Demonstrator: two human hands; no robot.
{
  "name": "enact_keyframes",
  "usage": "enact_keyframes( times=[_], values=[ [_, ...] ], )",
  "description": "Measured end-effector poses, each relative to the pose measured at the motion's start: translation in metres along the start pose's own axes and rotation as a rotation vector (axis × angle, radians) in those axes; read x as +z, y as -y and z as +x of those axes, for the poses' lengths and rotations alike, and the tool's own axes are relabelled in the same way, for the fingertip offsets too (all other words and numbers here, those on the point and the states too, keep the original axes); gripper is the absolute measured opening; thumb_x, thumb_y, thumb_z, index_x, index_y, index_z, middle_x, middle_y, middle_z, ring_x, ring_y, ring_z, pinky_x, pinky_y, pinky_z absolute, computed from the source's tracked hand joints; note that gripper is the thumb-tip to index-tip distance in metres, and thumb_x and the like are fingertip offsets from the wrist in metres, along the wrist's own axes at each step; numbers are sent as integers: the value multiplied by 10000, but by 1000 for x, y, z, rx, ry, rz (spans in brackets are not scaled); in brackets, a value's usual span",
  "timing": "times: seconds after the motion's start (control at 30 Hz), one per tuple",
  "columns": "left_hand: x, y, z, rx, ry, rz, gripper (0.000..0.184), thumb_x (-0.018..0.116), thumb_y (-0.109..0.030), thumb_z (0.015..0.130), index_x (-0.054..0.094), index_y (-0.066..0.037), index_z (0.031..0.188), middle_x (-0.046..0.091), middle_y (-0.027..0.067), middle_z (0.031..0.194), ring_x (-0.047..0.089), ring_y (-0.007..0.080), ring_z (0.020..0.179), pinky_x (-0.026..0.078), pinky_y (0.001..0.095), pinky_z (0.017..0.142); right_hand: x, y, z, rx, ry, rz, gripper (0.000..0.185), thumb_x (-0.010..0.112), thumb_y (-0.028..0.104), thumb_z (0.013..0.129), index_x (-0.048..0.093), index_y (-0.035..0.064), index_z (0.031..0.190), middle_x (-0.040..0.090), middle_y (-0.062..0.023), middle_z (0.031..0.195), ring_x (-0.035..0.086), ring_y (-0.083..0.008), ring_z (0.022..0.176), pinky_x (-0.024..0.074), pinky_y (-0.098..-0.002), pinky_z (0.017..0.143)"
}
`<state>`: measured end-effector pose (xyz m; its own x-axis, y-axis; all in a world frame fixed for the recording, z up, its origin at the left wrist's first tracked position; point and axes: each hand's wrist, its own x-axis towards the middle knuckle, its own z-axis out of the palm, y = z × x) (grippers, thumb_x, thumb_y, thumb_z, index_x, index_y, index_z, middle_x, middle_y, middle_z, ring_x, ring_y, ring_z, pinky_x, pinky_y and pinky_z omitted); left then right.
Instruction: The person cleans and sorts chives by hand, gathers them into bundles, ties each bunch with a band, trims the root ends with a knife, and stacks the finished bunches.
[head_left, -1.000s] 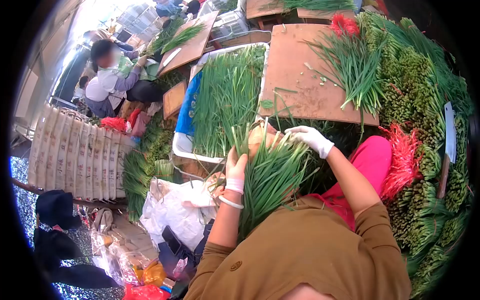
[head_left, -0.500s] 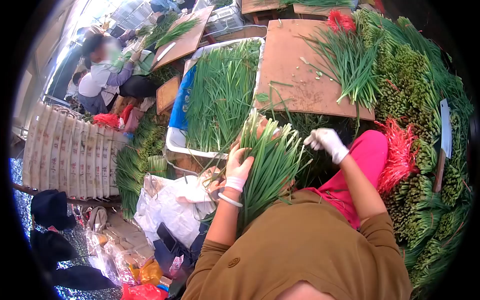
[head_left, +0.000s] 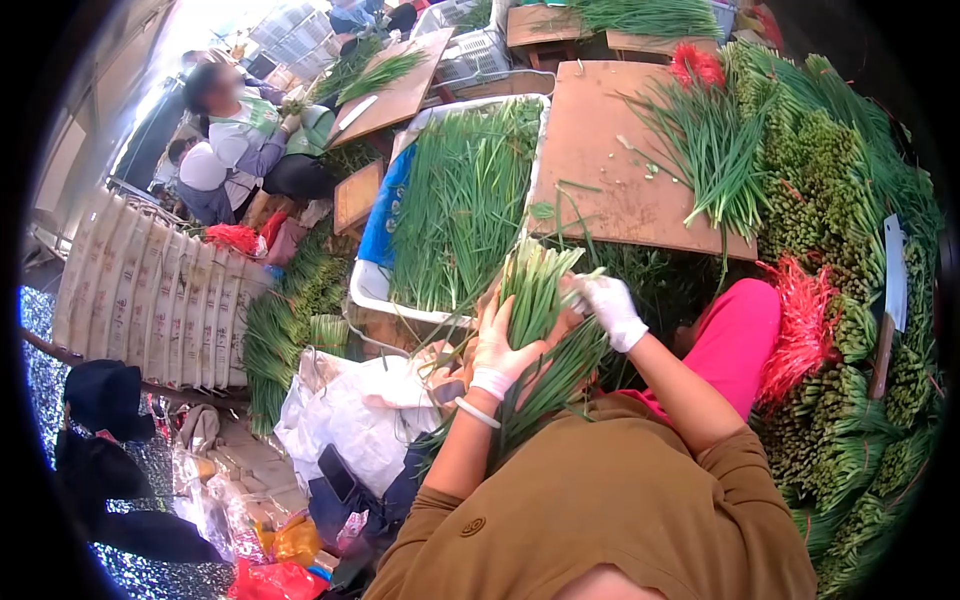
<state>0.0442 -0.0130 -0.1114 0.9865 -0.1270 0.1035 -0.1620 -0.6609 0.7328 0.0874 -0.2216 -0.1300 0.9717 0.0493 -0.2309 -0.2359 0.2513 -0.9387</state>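
Note:
My left hand (head_left: 500,350), in a pale glove, is wrapped round a bunch of green stalks (head_left: 535,295) held over my lap, their pale ends pointing away from me. On the right side of the bunch, my right hand (head_left: 606,306), in a white glove, has its fingers bent in against the pale ends; the fingertips are partly hidden. More long leaves (head_left: 575,370) hang from the bunch toward my body. Just beyond is a white tub (head_left: 370,288) filled with loose green stalks (head_left: 460,200).
A wooden board (head_left: 590,130) bears loose stalks (head_left: 715,150). At right, a cleaver (head_left: 895,275) and red ties (head_left: 797,330) lie on stacked bundles (head_left: 815,160). A phone (head_left: 337,472) lies beside a white bag (head_left: 345,415). A co-worker (head_left: 235,130) sits at upper left.
My right hand has come back left from beside the bunch to its pale ends. The bunch's pale ends are gathered closer together. The co-worker's head and arms have shifted.

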Motion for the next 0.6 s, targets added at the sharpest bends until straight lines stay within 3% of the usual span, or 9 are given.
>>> enact_keyframes(
  times=[0.07, 0.13, 0.23, 0.3, 0.37, 0.43, 0.47, 0.53, 0.6],
  values=[
    [1, 13, 1, 26, -23, -28, 798, 772, -242, 615, 468, -4, 1314, 373, 221, 1403, 378, 360, 1297, 326, 397, 1084, -38, 11, 13, -170, -47, -10, 311, 524, 293, 960, 671, 36, 865, 679, -31, 789, 575, -97, 639, 446, -250, 575],
    [-1, 24, -1, 1, -15, -114, 739, 750, -211, 646, 481, 3, 1300, 397, 219, 1386, 393, 342, 1292, 328, 385, 1082, -80, 63, 21, -291, -201, 124, 282, 509, 265, 966, 666, 34, 930, 624, -10, 749, 529, -85, 620, 428, -239, 573],
    [12, 55, 0, -72, -18, -593, 537, 658, -91, 783, 494, 22, 1282, 453, 155, 1352, 449, 241, 1243, 352, 328, 1053, -138, 153, 4, -565, -414, 410, 263, 486, 223, 975, 658, 30, 1026, 542, 22, 688, 459, -68, 591, 401, -224, 569],
    [15, 69, 1, -177, -2, -808, 405, 561, -14, 874, 497, 42, 1270, 486, 105, 1321, 492, 173, 1180, 387, 293, 1014, -140, 181, -15, -630, -543, -8, 246, 515, 80, 942, 644, 64, 1151, 499, 75, 687, 323, -5, 528, 260, -164, 467],
    [20, 86, 3, -303, -52, -1025, 360, 538, -29, 912, 511, 40, 1264, 581, 103, 1202, 562, 170, 1082, 437, 280, 959, -122, 172, -11, -705, -452, -361, 225, 520, 82, 940, 674, 86, 1104, 522, 70, 681, 368, -12, 540, 292, -178, 477],
    [13, 76, 1, -380, -70, -1210, 323, 542, -46, 924, 532, 21, 1240, 623, 96, 1126, 605, 173, 999, 486, 280, 893, -116, 122, 10, -536, -229, -565, 205, 532, 108, 934, 688, 85, 1066, 580, 46, 686, 430, -32, 542, 362, -201, 492],
    [7, 61, 0, -404, -83, -1269, 302, 556, -59, 923, 547, 6, 1218, 636, 95, 1095, 623, 180, 959, 511, 287, 854, -108, 96, 16, -315, -133, -646, 196, 540, 121, 930, 693, 81, 1047, 614, 29, 695, 464, -47, 543, 404, -219, 503],
    [-2, 40, 1, -437, -105, -1308, 273, 561, -75, 928, 563, -10, 1193, 648, 95, 1063, 640, 186, 918, 536, 291, 814, -73, 58, 22, -76, -46, -400, 208, 565, 185, 922, 688, 72, 1046, 632, 18, 684, 473, -60, 531, 428, -239, 499],
    [-6, 31, -1, -465, -123, -1263, 255, 544, -84, 942, 568, -12, 1185, 648, 98, 1061, 639, 182, 917, 534, 285, 814, -55, 9, 37, 118, 81, -381, 267, 602, 272, 904, 680, 61, 1048, 616, 20, 674, 488, -65, 538, 412, -244, 475]
  ],
)
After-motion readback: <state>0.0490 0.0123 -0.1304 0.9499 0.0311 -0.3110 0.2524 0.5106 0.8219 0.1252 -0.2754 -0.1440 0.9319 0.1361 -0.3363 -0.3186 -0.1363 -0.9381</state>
